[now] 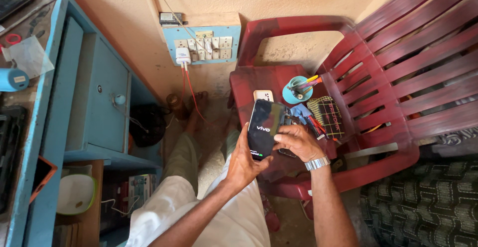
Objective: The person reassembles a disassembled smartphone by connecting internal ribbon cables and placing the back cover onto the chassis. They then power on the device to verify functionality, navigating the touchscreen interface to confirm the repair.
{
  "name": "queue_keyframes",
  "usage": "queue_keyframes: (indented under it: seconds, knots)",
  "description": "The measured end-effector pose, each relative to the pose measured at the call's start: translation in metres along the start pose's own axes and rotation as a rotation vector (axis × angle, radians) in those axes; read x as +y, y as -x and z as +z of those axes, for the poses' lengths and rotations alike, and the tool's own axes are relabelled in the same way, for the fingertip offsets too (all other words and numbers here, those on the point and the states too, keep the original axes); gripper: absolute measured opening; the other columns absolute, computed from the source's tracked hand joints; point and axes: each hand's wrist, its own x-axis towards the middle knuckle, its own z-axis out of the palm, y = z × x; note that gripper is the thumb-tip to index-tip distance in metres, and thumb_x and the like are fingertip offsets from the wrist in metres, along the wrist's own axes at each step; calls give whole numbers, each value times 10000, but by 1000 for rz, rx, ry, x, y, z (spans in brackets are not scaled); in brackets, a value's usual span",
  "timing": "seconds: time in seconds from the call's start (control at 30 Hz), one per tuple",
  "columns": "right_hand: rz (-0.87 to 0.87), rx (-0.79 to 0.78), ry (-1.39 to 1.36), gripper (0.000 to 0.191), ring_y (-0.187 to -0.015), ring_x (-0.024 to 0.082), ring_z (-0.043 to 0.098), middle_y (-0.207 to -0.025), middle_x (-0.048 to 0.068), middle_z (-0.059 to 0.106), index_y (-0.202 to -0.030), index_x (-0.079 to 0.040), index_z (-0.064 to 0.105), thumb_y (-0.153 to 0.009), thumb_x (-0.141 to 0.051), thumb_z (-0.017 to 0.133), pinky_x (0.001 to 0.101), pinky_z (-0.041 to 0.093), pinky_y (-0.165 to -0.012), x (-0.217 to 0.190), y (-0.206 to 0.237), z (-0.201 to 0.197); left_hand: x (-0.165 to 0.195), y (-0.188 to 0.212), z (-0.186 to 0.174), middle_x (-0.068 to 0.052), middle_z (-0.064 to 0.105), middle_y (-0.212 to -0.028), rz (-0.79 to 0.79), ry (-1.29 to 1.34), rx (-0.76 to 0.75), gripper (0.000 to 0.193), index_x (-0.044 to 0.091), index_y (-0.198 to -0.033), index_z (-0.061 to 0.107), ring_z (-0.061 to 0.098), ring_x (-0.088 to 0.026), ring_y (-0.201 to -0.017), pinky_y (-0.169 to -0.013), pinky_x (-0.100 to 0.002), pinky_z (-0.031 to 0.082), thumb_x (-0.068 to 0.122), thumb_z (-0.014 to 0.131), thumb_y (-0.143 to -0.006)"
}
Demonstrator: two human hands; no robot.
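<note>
My left hand [244, 162] holds a black smartphone [262, 127] upright from below, its screen lit with a start-up logo. My right hand [298, 141], with a metal watch at the wrist, grips the phone's right edge with the fingers curled around it. Both hands hover over the seat of a red plastic chair [378, 77]. Just behind the held phone, a second light-coloured phone [263, 95] lies on the chair seat.
On the chair seat stand a teal cup of tools [298, 89], a dark patterned pouch [326, 115] and blue cloth. A blue desk [59, 107] with cupboard is at left. A wall socket panel [201, 44] holds a white charger with red cable. My legs stretch below.
</note>
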Motion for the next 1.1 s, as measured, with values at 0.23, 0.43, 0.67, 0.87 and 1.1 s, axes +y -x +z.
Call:
queue_keyframes:
  seconds: [0.23, 0.43, 0.67, 0.87, 1.1]
  knots:
    - [6, -12, 59, 241, -1001, 187, 717, -1084, 104, 763, -1108, 45, 744, -952, -126, 675, 375, 617, -858, -2, 1, 2, -4, 2, 1, -297, 524, -1425, 48, -12, 21, 1174, -5, -1581, 162, 605, -423, -1261, -994, -443, 546, 226, 911, -707]
    - [7, -6, 52, 243, -997, 186, 715, -1080, 102, 760, -1117, 36, 742, -946, -124, 676, 376, 616, -853, -2, 1, 2, -4, 3, 1, -286, 532, -1424, 0, -2, 3, 1171, -5, -1581, 166, 607, -414, -1256, -987, -442, 548, 232, 905, -704]
    - [4, -2, 84, 243, -985, 180, 717, -1068, 99, 760, -1103, 44, 744, -949, -128, 672, 377, 622, -847, -5, 2, 4, -2, 1, 0, -291, 534, -1414, 19, -9, 8, 1171, -8, -1575, 173, 601, -419, -1260, -998, -446, 539, 222, 912, -697]
    - [0, -3, 65, 221, -978, 177, 717, -1061, 97, 758, -1086, 45, 740, -954, -118, 670, 375, 621, -842, -4, 0, 5, -3, 1, 0, -280, 544, -1408, -13, -6, -1, 1173, -2, -1576, 170, 611, -412, -1247, -981, -440, 550, 228, 912, -697]
    - [-13, -1, 98, 203, -963, 174, 719, -1046, 96, 759, -1058, 47, 744, -963, -114, 666, 373, 626, -839, -5, 0, 4, -1, 0, -1, -284, 542, -1412, 7, -15, 3, 1170, -2, -1575, 171, 610, -412, -1251, -980, -440, 551, 228, 914, -701]
